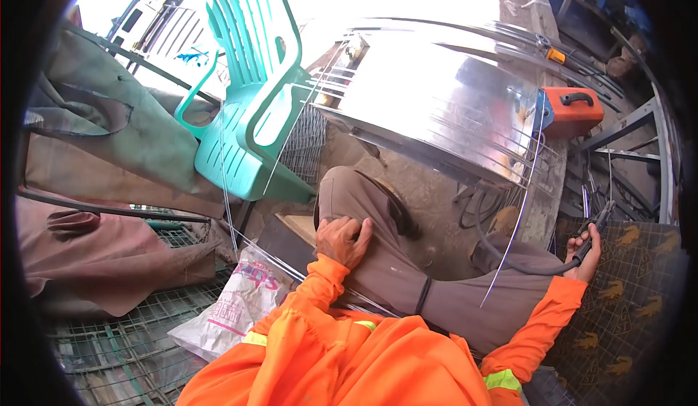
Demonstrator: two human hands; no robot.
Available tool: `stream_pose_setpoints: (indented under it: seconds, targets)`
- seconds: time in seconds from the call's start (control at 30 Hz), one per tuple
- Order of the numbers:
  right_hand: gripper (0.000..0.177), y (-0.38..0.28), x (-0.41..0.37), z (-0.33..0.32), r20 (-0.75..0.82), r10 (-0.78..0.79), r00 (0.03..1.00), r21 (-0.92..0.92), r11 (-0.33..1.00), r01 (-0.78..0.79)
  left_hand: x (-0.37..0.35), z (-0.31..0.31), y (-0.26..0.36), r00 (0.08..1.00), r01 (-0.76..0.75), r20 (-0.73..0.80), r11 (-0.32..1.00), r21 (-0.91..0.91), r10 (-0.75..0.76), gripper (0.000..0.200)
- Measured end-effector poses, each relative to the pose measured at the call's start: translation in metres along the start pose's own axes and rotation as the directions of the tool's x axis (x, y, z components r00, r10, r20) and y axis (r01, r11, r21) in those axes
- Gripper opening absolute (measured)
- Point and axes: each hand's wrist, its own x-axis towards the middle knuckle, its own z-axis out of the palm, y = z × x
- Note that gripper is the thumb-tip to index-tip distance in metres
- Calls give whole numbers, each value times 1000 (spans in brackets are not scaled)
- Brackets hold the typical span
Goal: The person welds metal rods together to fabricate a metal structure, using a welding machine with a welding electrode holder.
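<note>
My left hand (343,241) rests on my bent leg near the knee, thumb apart and fingers loosely bent, with nothing seen in it. Out at the right, my right hand (584,253) is closed around a welding electrode holder (600,218), its jaws pointing up and away. A thick black cable (520,266) runs from its handle across my lap. Ahead of me is a shiny sheet-metal surface (443,97) with several thin metal rods (509,148) lying over it; one long rod hangs past its right edge towards my leg.
An orange machine with a black handle (573,111) sits beyond the metal surface's right end. A green plastic chair (247,115) stands ahead left. Near my left side are a white printed sack (231,300), green wire mesh (123,355) and draped cloth (109,253). A metal frame (662,144) stands right.
</note>
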Motion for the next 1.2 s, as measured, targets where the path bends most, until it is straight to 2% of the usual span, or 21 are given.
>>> stream_pose_setpoints:
  seconds: [0.43, 0.5, 0.57, 0.63, 0.7, 0.77, 0.8, 0.87, 0.9, 0.97, 1.0, 1.03, 1.1, 1.13, 1.17, 1.2]
  targets:
    - [17, 0, 5, -9, 9, 10, 1000, -51, 999, -9, 2, 0, 1, 1000, 7, -14, 997, -74, -8, 39]
    - [17, -2, 7, -11, 46, 41, 998, -41, 998, -39, -1, 1, -4, 999, 29, 16, 994, -107, -28, 40]
    - [17, -5, 3, -8, 70, 41, 997, -82, 996, -35, 0, -10, -3, 997, -2, 69, 970, -241, 20, 41]
    - [16, -5, 14, -17, 125, 49, 991, -121, 992, -34, -1, -32, 14, 932, -99, 279, 902, -420, 232, 32]
    - [16, -7, 46, -43, 216, 108, 970, -130, 988, -82, -15, -41, 35, 740, -114, 471, 779, -616, 480, 22]
    - [17, -9, 56, -47, 234, 128, 964, -145, 985, -96, -46, -43, 49, 509, -71, 648, 778, -625, 567, 22]
    - [17, -5, 59, -48, 235, 142, 961, -148, 983, -109, -61, -43, 55, 510, -61, 657, 785, -617, 556, 22]
    - [16, -9, 57, -49, 314, 126, 941, -137, 987, -87, -88, -36, 63, 484, -231, 669, 819, -525, 565, 25]
    - [16, -10, 60, -51, 312, 119, 943, -138, 987, -79, -93, -31, 62, 483, -234, 664, 815, -530, 571, 25]
    - [15, -8, 64, -52, 266, 141, 954, -140, 984, -106, -98, -25, 63, 376, -145, 745, 829, -540, 551, 26]
    - [14, -8, 64, -51, 226, 142, 964, -151, 982, -109, -95, -22, 61, 396, -127, 714, 804, -581, 578, 25]
    - [16, -9, 63, -51, 256, 168, 952, -163, 978, -129, -86, -24, 62, 388, -123, 707, 793, -596, 592, 25]
    - [15, -10, 63, -52, 237, 177, 955, -168, 976, -139, -68, -26, 63, 356, 150, 769, 779, -608, 532, 22]
    - [15, -9, 67, -55, 243, 180, 953, -158, 977, -144, -68, -22, 64, 435, 85, 722, 774, -628, 538, 19]
    - [15, -10, 69, -57, 246, 180, 952, -149, 978, -146, -64, -22, 65, 426, 95, 717, 760, -643, 553, 19]
    - [15, -10, 72, -60, 243, 168, 955, -165, 978, -130, -57, -23, 65, 401, 85, 756, 801, -592, 517, 19]
